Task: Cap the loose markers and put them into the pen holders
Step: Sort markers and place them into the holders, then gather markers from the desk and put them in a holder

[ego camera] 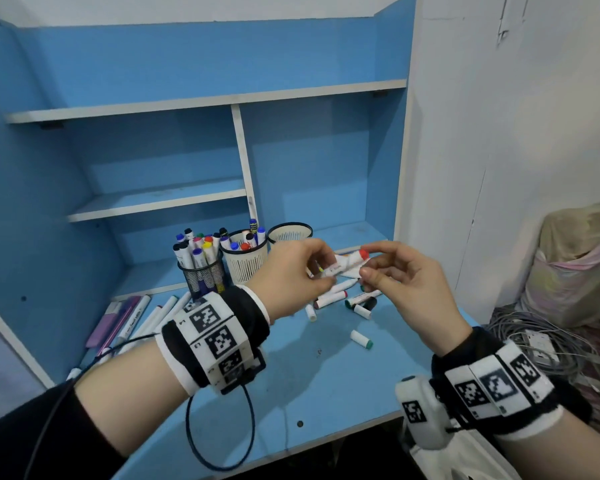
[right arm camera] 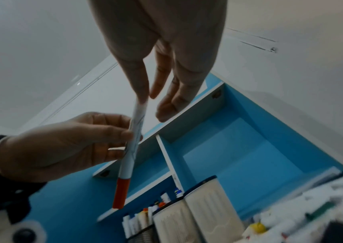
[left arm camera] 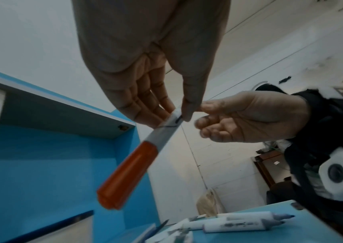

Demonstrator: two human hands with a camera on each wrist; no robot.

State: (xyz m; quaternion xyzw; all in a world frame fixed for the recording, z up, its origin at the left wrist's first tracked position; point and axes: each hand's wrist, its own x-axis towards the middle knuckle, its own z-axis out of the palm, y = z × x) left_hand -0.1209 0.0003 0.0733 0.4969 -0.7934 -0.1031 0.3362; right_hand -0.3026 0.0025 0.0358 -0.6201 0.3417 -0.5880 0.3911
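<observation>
A white marker [ego camera: 347,264] with an orange cap [ego camera: 362,253] is held in the air above the blue desk [ego camera: 326,382], between both hands. My left hand [ego camera: 326,276] pinches its white barrel [left arm camera: 163,135] between thumb and fingers. My right hand [ego camera: 366,261] meets it from the right, thumb and forefinger on the marker's white end [right arm camera: 139,110]; its other fingers hang loosely curled. In the right wrist view the orange cap [right arm camera: 122,194] points down past the left hand [right arm camera: 62,144].
At the back stand a black mesh holder [ego camera: 205,277] and a white holder [ego camera: 245,263], both with several markers, and another white holder [ego camera: 290,233]. Loose markers [ego camera: 336,296] and caps [ego camera: 361,339] lie under the hands. More markers [ego camera: 153,317] lie at the left.
</observation>
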